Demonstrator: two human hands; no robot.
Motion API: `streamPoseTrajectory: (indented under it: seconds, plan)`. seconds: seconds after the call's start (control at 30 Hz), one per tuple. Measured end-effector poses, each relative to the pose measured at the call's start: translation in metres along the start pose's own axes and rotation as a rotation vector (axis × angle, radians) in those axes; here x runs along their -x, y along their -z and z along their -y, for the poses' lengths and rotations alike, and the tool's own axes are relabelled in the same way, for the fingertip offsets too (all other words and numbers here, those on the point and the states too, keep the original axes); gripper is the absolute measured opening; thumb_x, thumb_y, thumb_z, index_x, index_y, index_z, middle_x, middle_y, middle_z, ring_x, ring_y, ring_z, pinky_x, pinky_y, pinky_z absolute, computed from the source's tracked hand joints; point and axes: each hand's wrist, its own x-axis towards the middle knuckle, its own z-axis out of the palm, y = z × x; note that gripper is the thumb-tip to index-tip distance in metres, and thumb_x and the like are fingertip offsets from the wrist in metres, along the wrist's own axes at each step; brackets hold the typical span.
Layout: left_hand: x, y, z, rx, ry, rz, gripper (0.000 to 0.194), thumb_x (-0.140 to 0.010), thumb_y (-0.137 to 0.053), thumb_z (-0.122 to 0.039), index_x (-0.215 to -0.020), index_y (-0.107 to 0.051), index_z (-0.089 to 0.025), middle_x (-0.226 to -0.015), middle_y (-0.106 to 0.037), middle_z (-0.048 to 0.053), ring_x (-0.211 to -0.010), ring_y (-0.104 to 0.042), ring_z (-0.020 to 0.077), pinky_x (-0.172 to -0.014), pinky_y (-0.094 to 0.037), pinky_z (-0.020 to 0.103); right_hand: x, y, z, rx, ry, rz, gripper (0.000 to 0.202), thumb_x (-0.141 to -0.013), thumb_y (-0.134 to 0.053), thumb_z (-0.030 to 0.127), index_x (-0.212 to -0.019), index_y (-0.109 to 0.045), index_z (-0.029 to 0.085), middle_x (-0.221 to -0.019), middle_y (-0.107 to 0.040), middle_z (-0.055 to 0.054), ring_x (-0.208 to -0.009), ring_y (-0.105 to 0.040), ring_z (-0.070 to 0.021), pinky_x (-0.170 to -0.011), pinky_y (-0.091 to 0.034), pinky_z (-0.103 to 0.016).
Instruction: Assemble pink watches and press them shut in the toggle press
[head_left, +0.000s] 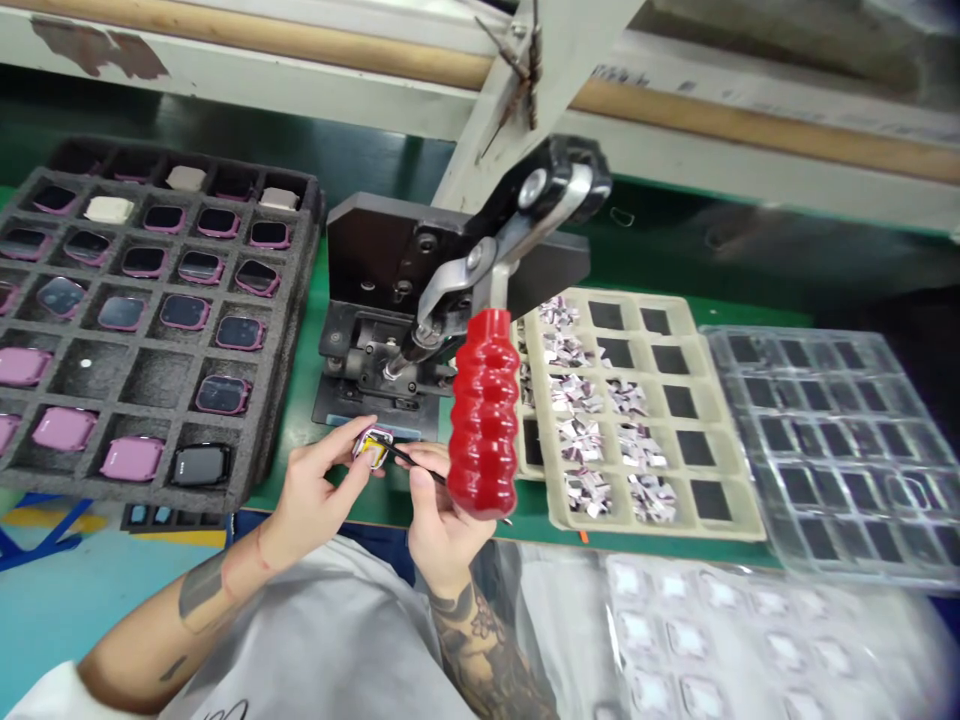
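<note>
Purple shows at the rim of a small watch case (373, 448), held up near the front edge of the green table (296, 400), just in front of the black hand press (386, 245). Left thumb and fingers pinch this case; the left hand (315, 488) angles in from the front edge. Its partner, the right hand (442, 520), grips a thin black tool (411, 461) between thumb and fingers, with the tip seeming to reach the yellow patch inside the case; whether tip and patch touch is too small to tell. The red handle (486, 420) hides part of the right hand.

Judged from what shows, this one case is midway: its inside lies exposed and the tool is at it, so its work is not finished. Along the table's left end, a grey foam tray (276, 350) carries many more watch cases, some glass side up, some purple side up; which of them are done cannot be told. Right of the press, a cream tray (739, 490) still holds heaps of small silvery pieces (589, 440), thickest toward its left edge, so plenty seem left.
</note>
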Motion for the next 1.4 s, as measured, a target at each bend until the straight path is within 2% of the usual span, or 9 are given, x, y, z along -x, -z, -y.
streamPoseTrajectory:
  seconds: [0.3, 0.5, 0.7, 0.87, 1.0, 1.07, 1.17, 1.23, 1.4]
  plan:
    - [0.002, 0.003, 0.002, -0.036, -0.062, 0.013, 0.048, -0.102, -0.074, -0.012, -0.148, -0.076, -0.022, -0.112, -0.089, 0.007, -0.084, -0.087, 0.0195, -0.082, -0.071, 0.024, 0.001, 0.002, -0.005, -0.148, -0.140, 0.007, 0.015, -0.107, -0.071, 0.021, -0.116, -0.081, 0.027, -0.109, -0.082, -0.007, -0.099, -0.081, -0.0235, -0.086, -0.072, -0.042]
    - [0.001, 0.000, -0.001, 0.012, -0.035, -0.044, 0.046, -0.098, -0.078, -0.011, -0.143, -0.076, -0.020, -0.104, -0.089, 0.006, -0.084, -0.087, 0.0190, -0.082, -0.070, 0.024, -0.001, 0.010, -0.006, -0.323, -0.202, 0.160, 0.014, -0.110, -0.068, 0.037, -0.112, -0.076, 0.025, -0.095, -0.079, -0.007, -0.086, -0.078, -0.0237, -0.075, -0.069, -0.041]
    - [-0.002, -0.003, -0.004, 0.229, 0.139, -0.115, 0.036, -0.099, -0.083, -0.025, -0.134, -0.076, -0.016, -0.107, -0.088, 0.011, -0.085, -0.087, 0.0231, -0.077, -0.072, 0.028, 0.002, 0.001, -0.005, -0.217, -0.171, -0.127, 0.013, -0.107, -0.071, 0.027, -0.118, -0.077, 0.026, -0.109, -0.077, -0.009, -0.102, -0.079, -0.0262, -0.083, -0.070, -0.043]
    - [-0.005, -0.002, -0.003, 0.287, 0.154, -0.124, 0.045, -0.103, -0.080, -0.042, -0.138, -0.076, -0.015, -0.104, -0.088, 0.012, -0.084, -0.087, 0.0259, -0.075, -0.072, 0.033, 0.005, 0.006, -0.004, -0.310, -0.264, 0.023, 0.010, -0.108, -0.071, 0.025, -0.115, -0.078, 0.025, -0.108, -0.079, -0.008, -0.092, -0.079, -0.0223, -0.078, -0.068, -0.038]
    - [-0.002, -0.004, 0.003, 0.308, 0.244, -0.161, 0.048, -0.101, -0.083, -0.043, -0.139, -0.073, -0.015, -0.100, -0.087, 0.011, -0.078, -0.085, 0.0251, -0.070, -0.071, 0.034, -0.022, 0.048, 0.020, -0.430, -0.209, 0.197, 0.017, -0.110, -0.067, 0.037, -0.102, -0.073, 0.023, -0.080, -0.073, -0.005, -0.070, -0.069, -0.0203, -0.064, -0.058, -0.035]
    - [0.004, -0.004, 0.010, 0.226, 0.239, -0.138, 0.047, -0.103, -0.081, -0.041, -0.142, -0.072, -0.016, -0.105, -0.087, 0.010, -0.080, -0.085, 0.0233, -0.074, -0.071, 0.033, -0.046, 0.074, 0.035, -0.305, -0.092, 0.236, 0.018, -0.110, -0.066, 0.036, -0.099, -0.072, 0.023, -0.075, -0.070, -0.004, -0.069, -0.067, -0.0212, -0.066, -0.057, -0.038]
    - [0.012, -0.001, 0.021, 0.101, 0.170, -0.079, 0.048, -0.105, -0.078, -0.041, -0.147, -0.071, -0.019, -0.119, -0.086, 0.012, -0.092, -0.086, 0.0243, -0.084, -0.072, 0.035, -0.076, 0.100, 0.047, 0.222, 0.256, -0.133, 0.010, -0.106, -0.070, 0.020, -0.112, -0.078, 0.025, -0.096, -0.076, -0.007, -0.091, -0.074, -0.0245, -0.083, -0.060, -0.043]
    - [0.014, 0.002, 0.025, 0.050, 0.138, -0.043, 0.048, -0.105, -0.078, -0.042, -0.147, -0.071, -0.020, -0.121, -0.086, 0.012, -0.095, -0.087, 0.0259, -0.085, -0.073, 0.036, -0.081, 0.102, 0.041, 0.572, 0.460, -0.184, 0.025, -0.104, -0.070, 0.012, -0.124, -0.078, 0.026, -0.109, -0.077, -0.008, -0.103, -0.074, -0.0246, -0.090, -0.059, -0.043]
    - [0.012, 0.005, 0.021, -0.021, 0.122, -0.016, 0.048, -0.105, -0.077, -0.046, -0.144, -0.071, -0.019, -0.115, -0.088, 0.012, -0.089, -0.088, 0.0275, -0.081, -0.074, 0.036, -0.059, 0.085, 0.014, 1.102, 0.537, 0.522, 0.025, -0.113, -0.058, 0.015, -0.133, -0.073, 0.020, -0.105, -0.078, -0.009, -0.102, -0.068, -0.0245, -0.094, -0.053, -0.045]
